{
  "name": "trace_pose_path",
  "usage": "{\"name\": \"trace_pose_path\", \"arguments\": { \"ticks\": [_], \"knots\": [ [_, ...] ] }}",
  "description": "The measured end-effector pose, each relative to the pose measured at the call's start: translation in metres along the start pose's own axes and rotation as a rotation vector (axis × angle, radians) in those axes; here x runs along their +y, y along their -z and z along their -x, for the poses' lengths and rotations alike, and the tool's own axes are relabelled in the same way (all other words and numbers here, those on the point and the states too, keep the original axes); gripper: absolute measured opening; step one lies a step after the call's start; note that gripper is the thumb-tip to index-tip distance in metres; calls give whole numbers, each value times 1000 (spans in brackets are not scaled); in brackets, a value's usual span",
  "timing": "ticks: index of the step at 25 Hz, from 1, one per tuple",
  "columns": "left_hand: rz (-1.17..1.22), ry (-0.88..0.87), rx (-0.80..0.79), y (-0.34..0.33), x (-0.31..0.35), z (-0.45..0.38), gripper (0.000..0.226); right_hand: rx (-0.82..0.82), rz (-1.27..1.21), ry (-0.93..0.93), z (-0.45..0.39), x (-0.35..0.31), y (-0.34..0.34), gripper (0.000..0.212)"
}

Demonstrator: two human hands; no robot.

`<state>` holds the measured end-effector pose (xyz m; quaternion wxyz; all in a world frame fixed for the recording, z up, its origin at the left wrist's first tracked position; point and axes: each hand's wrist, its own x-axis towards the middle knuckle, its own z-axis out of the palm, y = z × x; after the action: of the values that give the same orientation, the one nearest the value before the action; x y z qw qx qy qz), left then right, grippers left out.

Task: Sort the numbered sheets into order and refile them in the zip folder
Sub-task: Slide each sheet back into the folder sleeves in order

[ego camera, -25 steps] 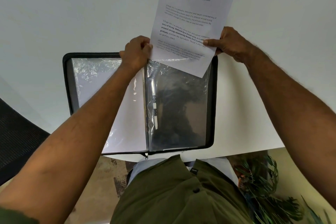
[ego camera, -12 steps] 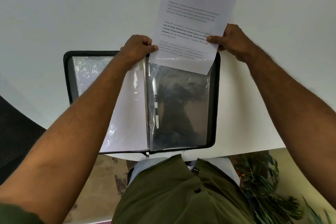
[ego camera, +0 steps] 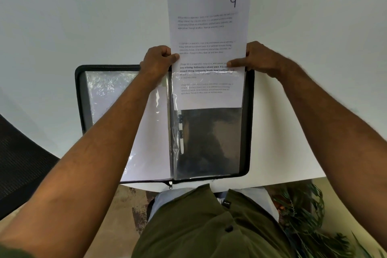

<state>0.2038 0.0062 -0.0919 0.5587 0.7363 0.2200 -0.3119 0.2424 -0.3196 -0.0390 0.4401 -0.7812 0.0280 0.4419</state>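
Left hand (ego camera: 157,61) and right hand (ego camera: 258,59) pinch sheet 9 (ego camera: 208,33) by its side edges, lower end inside the zip folder's (ego camera: 80,98) right clear sleeve (ego camera: 209,142).

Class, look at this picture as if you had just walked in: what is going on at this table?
A person is sliding the sheet numbered 9 into a clear sleeve on the right half of an open zip folder lying on the white table. The left hand pinches the sheet's left edge and the right hand its right edge. The sheet's lower part is inside the sleeve; most of it is not yet in.
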Motion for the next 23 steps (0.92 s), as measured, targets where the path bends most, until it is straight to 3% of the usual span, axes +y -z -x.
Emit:
{"name": "trace_pose_path", "arguments": {
  "ticks": [4, 9, 14, 19, 23],
  "knots": [
    [-149, -21, -42, -2, 7, 7, 56, 187, -256, 59, -5, 0, -3, 40],
    [-76, -33, 14, -4, 11, 8, 23, 88, -12, 34, -8, 5, 0, 43],
    [-11, -23, 62, -5, 11, 7, 24, -8, 114, -17, -8, 3, 1, 43],
    [-192, -61, -69, 2, 9, 8, 35, 218, -198, 83, -6, -4, -6, 43],
    [-152, -71, -49, 0, 9, 9, 28, 202, -81, 88, -9, -6, -5, 37]
  ]
}}
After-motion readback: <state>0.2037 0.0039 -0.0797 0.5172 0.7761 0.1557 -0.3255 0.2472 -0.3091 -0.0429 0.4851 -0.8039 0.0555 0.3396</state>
